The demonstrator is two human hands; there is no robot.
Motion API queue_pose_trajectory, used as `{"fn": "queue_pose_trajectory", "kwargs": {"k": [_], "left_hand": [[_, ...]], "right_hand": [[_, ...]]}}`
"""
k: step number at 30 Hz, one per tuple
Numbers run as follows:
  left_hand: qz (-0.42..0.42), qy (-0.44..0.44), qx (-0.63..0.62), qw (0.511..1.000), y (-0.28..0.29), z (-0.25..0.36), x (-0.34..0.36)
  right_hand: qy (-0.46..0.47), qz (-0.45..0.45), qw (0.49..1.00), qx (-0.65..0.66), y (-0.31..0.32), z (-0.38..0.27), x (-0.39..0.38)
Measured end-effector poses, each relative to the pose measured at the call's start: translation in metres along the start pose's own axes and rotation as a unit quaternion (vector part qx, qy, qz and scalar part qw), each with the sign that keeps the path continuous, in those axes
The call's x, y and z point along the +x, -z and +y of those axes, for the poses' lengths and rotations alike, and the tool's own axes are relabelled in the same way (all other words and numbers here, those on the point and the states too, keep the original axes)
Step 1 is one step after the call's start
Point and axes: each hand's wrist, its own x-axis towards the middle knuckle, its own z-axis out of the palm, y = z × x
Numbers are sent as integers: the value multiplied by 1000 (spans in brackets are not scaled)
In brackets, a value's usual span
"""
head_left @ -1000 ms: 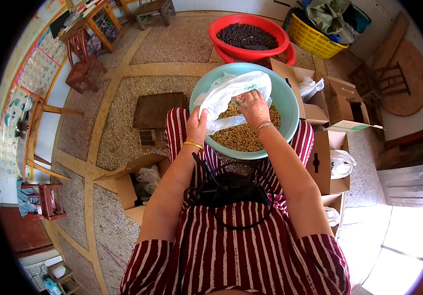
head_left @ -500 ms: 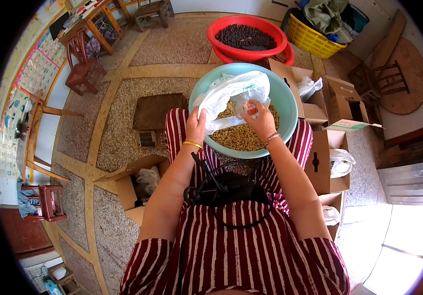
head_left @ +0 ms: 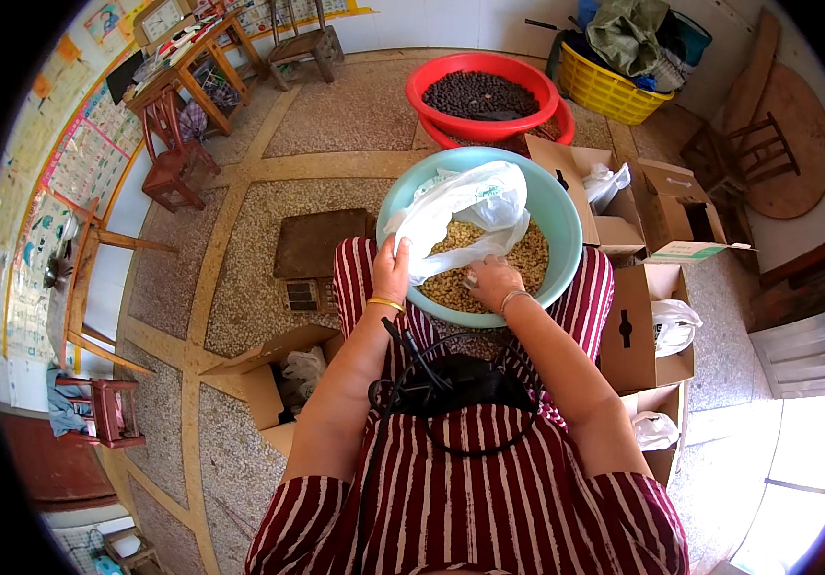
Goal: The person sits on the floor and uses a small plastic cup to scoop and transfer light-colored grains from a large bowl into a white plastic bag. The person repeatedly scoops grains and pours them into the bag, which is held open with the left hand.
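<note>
My left hand (head_left: 392, 270) grips a white plastic bag (head_left: 448, 196) by its left side, holding it inside the pale blue basin (head_left: 562, 220) over a mass of small tan kernels (head_left: 518, 247). Low in the basin, against the kernels, my right hand (head_left: 495, 279) is closed round a small clear container (head_left: 472, 282), mostly hidden by the fingers. The bag's lower loop lies just above that hand. The basin sits between my knees in striped trousers.
Red basins (head_left: 545, 103) holding dark round pieces stand beyond, beside a yellow basket (head_left: 599, 96). Cardboard boxes (head_left: 636, 340) with white bags line my right; another (head_left: 259, 393) is at left. A low stool (head_left: 314, 249), chairs (head_left: 168, 177) and tables (head_left: 192, 72) stand leftward.
My right hand has come out of the bag's mouth with the small container and moved down to the kernels. The bag stays in my left hand. The whole view has shifted slightly downward.
</note>
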Motion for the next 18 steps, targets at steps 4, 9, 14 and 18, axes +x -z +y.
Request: {"fn": "queue_pose_trajectory", "kwargs": {"k": [4, 9, 14, 18], "left_hand": [[8, -1, -17, 1000, -1, -6, 0], [0, -2, -8, 1000, -1, 3, -1], [19, 2, -11, 1000, -1, -4, -2], [18, -3, -24, 1000, -2, -4, 1]], "right_hand": [[57, -38, 991, 113, 4, 8, -4], [42, -35, 950, 308, -4, 27, -2], [-61, -114, 844, 520, 10, 28, -7], [-95, -66, 809, 577, 11, 31, -7]]}}
